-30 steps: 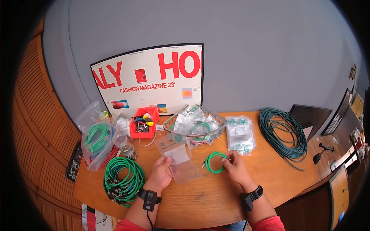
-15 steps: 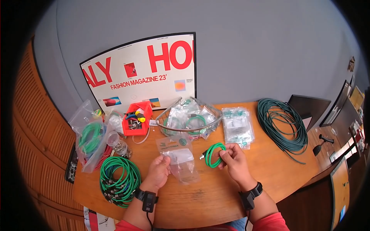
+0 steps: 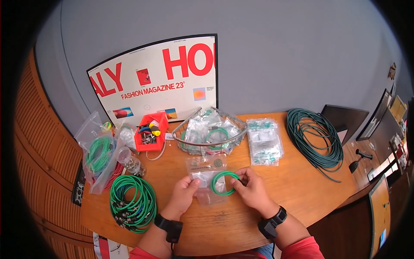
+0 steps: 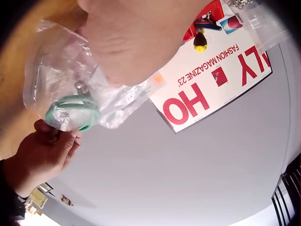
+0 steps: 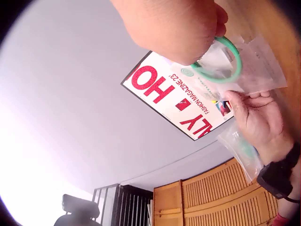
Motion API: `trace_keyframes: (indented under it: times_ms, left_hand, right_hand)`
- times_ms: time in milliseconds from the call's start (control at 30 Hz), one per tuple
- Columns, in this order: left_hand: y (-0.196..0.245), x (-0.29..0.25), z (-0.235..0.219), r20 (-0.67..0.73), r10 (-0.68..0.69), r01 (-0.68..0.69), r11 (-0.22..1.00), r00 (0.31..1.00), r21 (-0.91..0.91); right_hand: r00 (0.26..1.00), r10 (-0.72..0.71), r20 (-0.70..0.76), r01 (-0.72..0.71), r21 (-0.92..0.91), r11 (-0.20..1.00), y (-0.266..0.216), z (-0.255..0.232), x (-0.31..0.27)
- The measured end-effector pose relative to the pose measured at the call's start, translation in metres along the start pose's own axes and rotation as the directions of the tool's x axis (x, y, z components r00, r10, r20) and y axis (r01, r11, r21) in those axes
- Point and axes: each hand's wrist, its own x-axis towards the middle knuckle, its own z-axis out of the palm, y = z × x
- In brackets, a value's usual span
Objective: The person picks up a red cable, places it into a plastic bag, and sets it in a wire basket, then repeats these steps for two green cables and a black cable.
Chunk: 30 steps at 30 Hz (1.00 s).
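Note:
My left hand [image 3: 184, 193] pinches the edge of a clear plastic bag [image 3: 199, 165] with a printed logo and a white patch. In my right hand [image 3: 254, 190] is a small coiled green cable [image 3: 212, 184], gripped between thumb and fingers at the coil's right side. The coil overlaps the front of the bag in the head view. Through the left wrist view, the coil [image 4: 73, 100] shows beyond the clear film, with a metal connector [image 4: 81, 87] near it. The right wrist view has the coil [image 5: 239, 61] in front of the bag [image 5: 268, 75].
A bundle of green cables [image 3: 115, 190] lies at the left, near a zip bag [image 3: 82, 140] holding more cable. Behind stand a red bin [image 3: 162, 143] and a wire basket [image 3: 207, 149] of packets. Flat packets [image 3: 264, 142] and a dark green cable coil [image 3: 297, 140] lie to the right.
The right hand has moved left with the green coil, bringing it over the bag. The left hand has shifted slightly right, and the bag now stands straighter.

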Motion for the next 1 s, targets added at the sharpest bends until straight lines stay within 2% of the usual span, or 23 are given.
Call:
trace_keyframes:
  times_ms: [67,200,267,367,500,567,700,767,833,900,967,1000]
  left_hand:
    - [0.005,-0.001,0.005,-0.005,-0.009,0.009,1.000,1.000,0.000]
    - [0.002,0.000,0.005,0.058,-0.024,0.030,0.994,0.998,-0.107]
    - [-0.002,-0.001,0.006,0.089,-0.034,0.047,0.988,0.995,-0.148]
    - [-0.003,-0.003,0.014,0.084,-0.103,0.111,0.989,0.991,-0.099]
    - [-0.003,-0.005,0.016,0.103,-0.049,0.061,0.991,0.993,-0.117]
    - [-0.008,-0.003,0.014,0.118,-0.034,0.046,0.994,0.992,-0.100]
    - [-0.014,-0.003,0.018,0.137,-0.022,0.037,0.994,0.990,-0.102]
    - [-0.014,-0.004,0.023,0.138,-0.001,0.012,0.996,0.990,-0.085]
    - [-0.011,-0.006,0.027,0.174,-0.072,0.107,0.973,0.982,-0.203]
    - [-0.011,-0.006,0.027,0.196,-0.083,0.125,0.969,0.977,-0.215]
    - [-0.011,-0.005,0.026,0.217,-0.093,0.143,0.963,0.972,-0.227]
    - [-0.012,-0.004,0.026,0.199,-0.095,0.154,0.941,0.975,-0.303]
  right_hand:
    - [0.994,0.064,0.085,-0.073,0.103,0.992,0.001,0.000,0.000]
    - [0.994,0.062,0.090,-0.071,0.105,0.992,-0.004,-0.001,0.000]
    - [0.989,0.011,0.148,-0.005,-0.042,0.999,-0.010,-0.002,-0.002]
    - [0.986,0.047,0.160,-0.031,-0.101,0.994,-0.023,-0.002,-0.004]
    - [0.990,0.001,0.140,0.012,-0.091,0.996,-0.018,-0.002,-0.002]
    - [0.986,-0.015,0.165,0.018,-0.014,1.000,-0.002,-0.001,0.000]
    - [0.987,-0.029,0.155,0.034,-0.026,0.999,-0.007,0.000,-0.001]
    - [0.997,0.016,0.069,-0.011,-0.083,0.997,-0.009,0.002,-0.002]
    - [0.997,0.033,0.067,-0.027,-0.094,0.995,-0.013,0.002,-0.003]
    - [0.997,0.048,0.068,-0.041,-0.107,0.993,-0.009,0.004,-0.003]
    - [0.983,0.055,0.177,-0.083,0.153,0.985,0.006,0.007,-0.004]
    - [0.983,0.055,0.178,-0.083,0.153,0.985,0.005,0.007,-0.003]
